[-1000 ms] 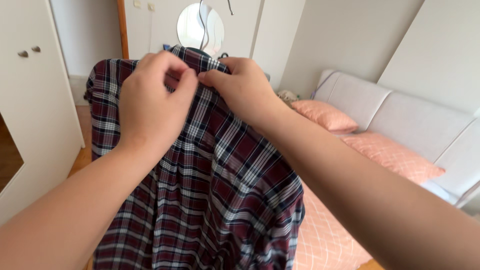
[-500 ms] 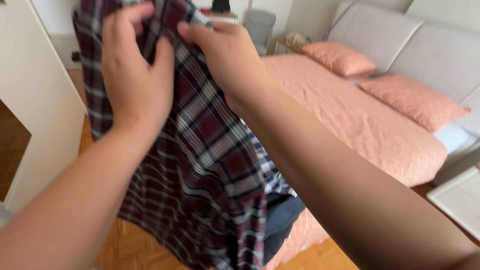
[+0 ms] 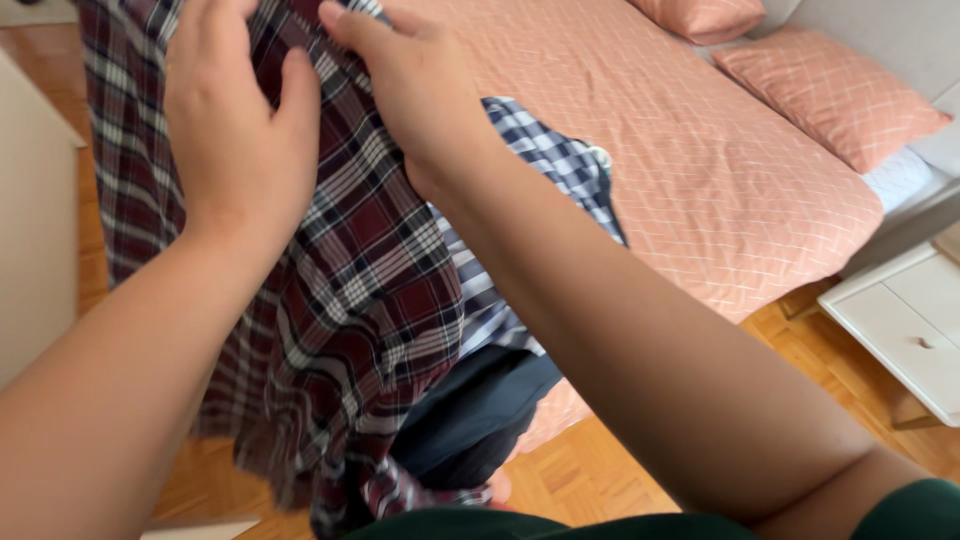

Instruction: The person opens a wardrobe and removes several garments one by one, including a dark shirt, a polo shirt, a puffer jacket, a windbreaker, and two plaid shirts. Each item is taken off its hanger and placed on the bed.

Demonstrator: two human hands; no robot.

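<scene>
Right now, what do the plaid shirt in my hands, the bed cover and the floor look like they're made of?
Plaid shirt: soft woven cloth, likely cotton or flannel, matte; it drapes in loose folds from the left hand and right hand.
Bed cover: thin peach fabric with a fine grid, matte, lightly creased.
Floor: wood parquet, slight sheen, visible block pattern.

A: What's the shirt like?

B: The plaid shirt (image 3: 350, 270) is dark red with navy and white checks. It's held up high near the top edge and hangs loose, fabric draping down in folds.

A: Where's it sitting?

B: Hanging over the wood floor, right beside the bed's corner.
</scene>
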